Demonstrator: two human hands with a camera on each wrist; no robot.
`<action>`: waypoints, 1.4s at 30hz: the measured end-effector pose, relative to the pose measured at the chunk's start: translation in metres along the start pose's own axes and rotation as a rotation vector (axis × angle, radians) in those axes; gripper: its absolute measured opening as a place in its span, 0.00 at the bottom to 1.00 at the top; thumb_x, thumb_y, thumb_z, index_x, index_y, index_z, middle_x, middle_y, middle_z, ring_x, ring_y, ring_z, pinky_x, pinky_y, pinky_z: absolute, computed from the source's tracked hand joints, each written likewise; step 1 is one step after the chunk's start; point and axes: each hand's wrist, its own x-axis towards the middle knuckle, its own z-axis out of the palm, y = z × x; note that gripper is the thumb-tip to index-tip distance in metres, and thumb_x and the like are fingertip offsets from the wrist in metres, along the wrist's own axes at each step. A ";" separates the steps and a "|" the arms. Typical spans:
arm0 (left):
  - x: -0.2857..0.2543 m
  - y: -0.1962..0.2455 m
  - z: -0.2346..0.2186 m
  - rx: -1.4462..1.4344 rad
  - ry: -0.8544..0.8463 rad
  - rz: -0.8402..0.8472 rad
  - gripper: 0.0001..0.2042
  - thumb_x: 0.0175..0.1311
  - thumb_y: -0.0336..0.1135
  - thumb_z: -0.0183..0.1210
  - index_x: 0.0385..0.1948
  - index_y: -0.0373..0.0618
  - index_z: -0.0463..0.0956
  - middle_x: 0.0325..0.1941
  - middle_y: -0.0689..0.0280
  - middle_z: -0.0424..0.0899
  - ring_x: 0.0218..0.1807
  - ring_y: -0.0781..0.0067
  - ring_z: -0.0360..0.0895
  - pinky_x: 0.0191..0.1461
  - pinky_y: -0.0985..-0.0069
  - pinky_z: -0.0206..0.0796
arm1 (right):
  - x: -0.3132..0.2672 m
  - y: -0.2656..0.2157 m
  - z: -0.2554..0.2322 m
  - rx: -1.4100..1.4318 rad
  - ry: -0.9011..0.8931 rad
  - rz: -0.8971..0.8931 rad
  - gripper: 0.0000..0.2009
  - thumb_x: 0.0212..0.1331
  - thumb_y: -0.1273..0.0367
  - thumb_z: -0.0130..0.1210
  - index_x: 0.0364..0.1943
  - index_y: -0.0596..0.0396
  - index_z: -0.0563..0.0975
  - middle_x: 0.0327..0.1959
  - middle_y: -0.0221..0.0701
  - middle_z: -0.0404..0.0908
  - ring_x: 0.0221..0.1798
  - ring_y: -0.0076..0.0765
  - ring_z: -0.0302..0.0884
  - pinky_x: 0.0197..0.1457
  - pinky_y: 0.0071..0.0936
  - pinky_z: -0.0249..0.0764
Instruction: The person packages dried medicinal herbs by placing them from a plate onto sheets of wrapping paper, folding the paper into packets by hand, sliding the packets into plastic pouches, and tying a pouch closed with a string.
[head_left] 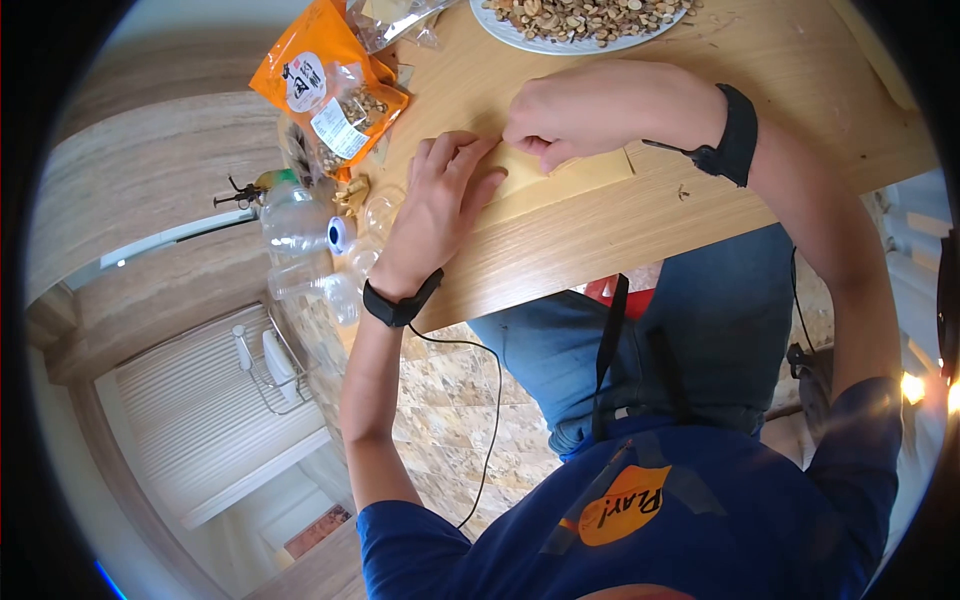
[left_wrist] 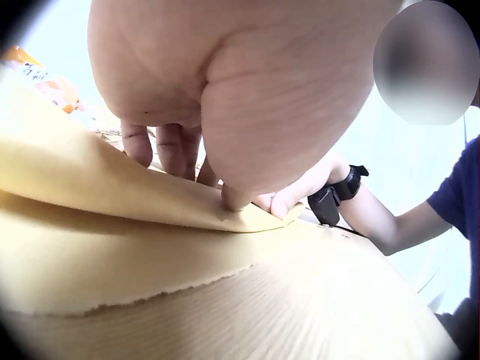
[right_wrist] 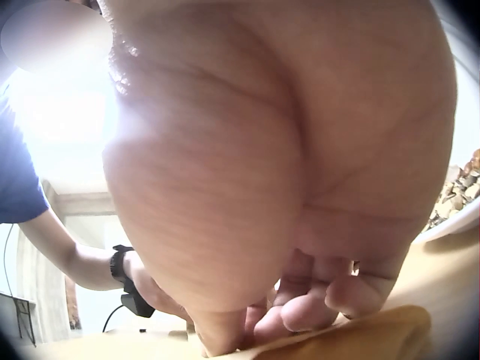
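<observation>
A sheet of yellow-brown paper [head_left: 560, 187] lies on the wooden table in front of the person, partly hidden under both hands. In the left wrist view the paper [left_wrist: 135, 274] is folded over, its raised fold above a layer with a ragged torn edge. My left hand [head_left: 435, 195] pinches the fold, thumb on the near side and fingers behind it. Close beside it, my right hand [head_left: 595, 108] holds the same fold with curled fingers and thumb. In the right wrist view its fingertips [right_wrist: 307, 311] rest right at the paper [right_wrist: 367, 337].
An orange printed bag [head_left: 325, 70] with dried pieces stands at the back left, near a clear plastic bag [head_left: 385, 25]. Clear plastic bottles [head_left: 295, 222] crowd the left table edge. A white plate [head_left: 530, 46] heaped with dried pieces sits beyond the right hand.
</observation>
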 end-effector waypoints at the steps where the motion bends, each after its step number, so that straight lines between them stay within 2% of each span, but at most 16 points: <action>1: 0.000 -0.002 0.000 0.024 0.008 0.013 0.20 0.69 0.35 0.66 0.58 0.35 0.77 0.55 0.55 0.78 0.56 0.48 0.78 0.61 0.59 0.69 | 0.001 0.003 0.002 0.018 0.002 -0.016 0.13 0.56 0.67 0.68 0.31 0.58 0.73 0.30 0.37 0.78 0.31 0.46 0.77 0.35 0.42 0.71; 2: 0.001 -0.003 -0.001 0.049 0.016 0.026 0.20 0.67 0.36 0.67 0.57 0.36 0.78 0.54 0.55 0.79 0.55 0.48 0.78 0.62 0.60 0.68 | 0.003 0.011 0.009 0.018 0.001 -0.016 0.13 0.56 0.67 0.68 0.31 0.58 0.73 0.30 0.37 0.78 0.31 0.46 0.77 0.35 0.42 0.71; 4: 0.003 -0.007 -0.003 -0.016 0.000 0.019 0.20 0.66 0.35 0.68 0.56 0.36 0.79 0.53 0.56 0.80 0.53 0.48 0.79 0.60 0.60 0.69 | 0.004 0.027 0.027 -0.071 0.477 -0.311 0.15 0.55 0.68 0.70 0.38 0.56 0.74 0.38 0.38 0.79 0.39 0.48 0.80 0.41 0.43 0.74; 5: 0.005 -0.007 -0.005 -0.079 -0.018 0.013 0.20 0.65 0.35 0.69 0.55 0.37 0.79 0.52 0.56 0.81 0.51 0.48 0.80 0.58 0.61 0.71 | 0.003 0.024 0.024 -0.071 0.477 -0.310 0.15 0.55 0.68 0.70 0.38 0.56 0.74 0.38 0.38 0.79 0.39 0.48 0.80 0.41 0.43 0.74; 7: 0.009 -0.002 -0.009 -0.155 -0.045 -0.024 0.19 0.64 0.34 0.70 0.53 0.37 0.79 0.50 0.55 0.81 0.48 0.48 0.80 0.55 0.61 0.72 | 0.003 0.019 0.016 -0.042 0.194 -0.065 0.19 0.53 0.67 0.72 0.42 0.55 0.72 0.42 0.37 0.79 0.45 0.51 0.81 0.46 0.43 0.75; 10: 0.016 0.005 -0.014 -0.232 -0.072 -0.055 0.17 0.62 0.31 0.72 0.49 0.36 0.79 0.46 0.55 0.81 0.44 0.48 0.81 0.50 0.62 0.74 | -0.003 0.003 0.002 -0.044 0.059 0.048 0.19 0.52 0.67 0.72 0.40 0.55 0.72 0.39 0.38 0.78 0.42 0.50 0.80 0.44 0.44 0.73; 18: 0.018 0.006 -0.015 -0.201 -0.114 -0.067 0.15 0.64 0.33 0.71 0.46 0.35 0.79 0.42 0.53 0.82 0.42 0.48 0.82 0.47 0.62 0.74 | -0.010 0.002 -0.001 -0.015 0.101 -0.074 0.15 0.51 0.71 0.66 0.37 0.58 0.71 0.32 0.40 0.76 0.33 0.51 0.76 0.37 0.45 0.70; 20: 0.015 0.000 -0.013 -0.184 -0.134 -0.055 0.16 0.65 0.35 0.72 0.46 0.36 0.81 0.36 0.54 0.84 0.34 0.58 0.81 0.39 0.68 0.72 | -0.009 0.003 -0.001 -0.018 0.108 -0.080 0.13 0.51 0.71 0.65 0.35 0.59 0.72 0.30 0.41 0.76 0.31 0.52 0.76 0.35 0.45 0.71; 23: 0.010 -0.005 -0.018 -0.165 -0.117 -0.092 0.16 0.65 0.38 0.72 0.47 0.35 0.82 0.32 0.52 0.85 0.30 0.60 0.82 0.36 0.67 0.72 | -0.007 0.004 0.003 -0.047 0.066 0.036 0.11 0.54 0.70 0.65 0.37 0.62 0.76 0.30 0.44 0.79 0.30 0.54 0.78 0.34 0.45 0.74; 27: 0.008 -0.005 -0.035 -0.163 -0.191 -0.290 0.18 0.65 0.41 0.72 0.46 0.34 0.81 0.32 0.48 0.85 0.32 0.49 0.82 0.38 0.64 0.74 | -0.003 0.007 0.006 -0.054 0.110 0.086 0.15 0.60 0.66 0.66 0.43 0.65 0.81 0.34 0.47 0.84 0.34 0.54 0.83 0.37 0.44 0.78; 30: 0.007 -0.009 -0.043 -0.091 -0.307 -0.420 0.19 0.64 0.42 0.73 0.45 0.34 0.83 0.27 0.49 0.84 0.26 0.52 0.79 0.35 0.66 0.73 | -0.008 -0.003 -0.003 -0.012 0.078 0.146 0.18 0.61 0.62 0.68 0.46 0.65 0.82 0.36 0.47 0.85 0.35 0.54 0.85 0.38 0.43 0.80; 32: 0.002 -0.017 -0.040 -0.129 -0.198 -0.337 0.19 0.63 0.43 0.73 0.42 0.34 0.83 0.26 0.50 0.84 0.24 0.57 0.76 0.33 0.67 0.72 | -0.010 -0.007 -0.006 -0.046 0.070 0.147 0.20 0.62 0.60 0.68 0.46 0.66 0.82 0.36 0.47 0.85 0.36 0.54 0.85 0.39 0.42 0.80; 35: 0.000 -0.021 -0.040 -0.146 -0.165 -0.331 0.19 0.63 0.42 0.74 0.44 0.34 0.83 0.26 0.51 0.84 0.22 0.62 0.75 0.32 0.67 0.71 | -0.008 -0.001 0.000 -0.021 0.093 0.175 0.23 0.61 0.59 0.70 0.49 0.66 0.81 0.37 0.46 0.86 0.37 0.53 0.85 0.40 0.42 0.80; 38: 0.000 -0.023 -0.042 -0.158 -0.176 -0.412 0.18 0.63 0.42 0.73 0.40 0.33 0.84 0.24 0.53 0.83 0.21 0.68 0.76 0.31 0.69 0.70 | -0.007 0.010 0.004 -0.057 0.251 0.027 0.23 0.65 0.58 0.66 0.52 0.66 0.81 0.37 0.46 0.87 0.37 0.50 0.86 0.41 0.42 0.80; 40: 0.003 -0.022 -0.048 -0.133 -0.197 -0.479 0.17 0.65 0.42 0.72 0.39 0.33 0.84 0.23 0.58 0.84 0.23 0.74 0.76 0.30 0.72 0.70 | -0.004 0.003 -0.006 0.083 0.130 0.216 0.23 0.67 0.58 0.61 0.54 0.66 0.81 0.38 0.46 0.87 0.38 0.47 0.86 0.42 0.40 0.80; 42: 0.004 -0.022 -0.051 -0.106 -0.217 -0.544 0.16 0.66 0.42 0.70 0.39 0.33 0.85 0.23 0.63 0.84 0.24 0.80 0.76 0.30 0.75 0.69 | 0.001 0.001 -0.011 0.080 0.105 0.248 0.22 0.67 0.58 0.60 0.54 0.66 0.81 0.36 0.47 0.87 0.37 0.46 0.86 0.41 0.40 0.80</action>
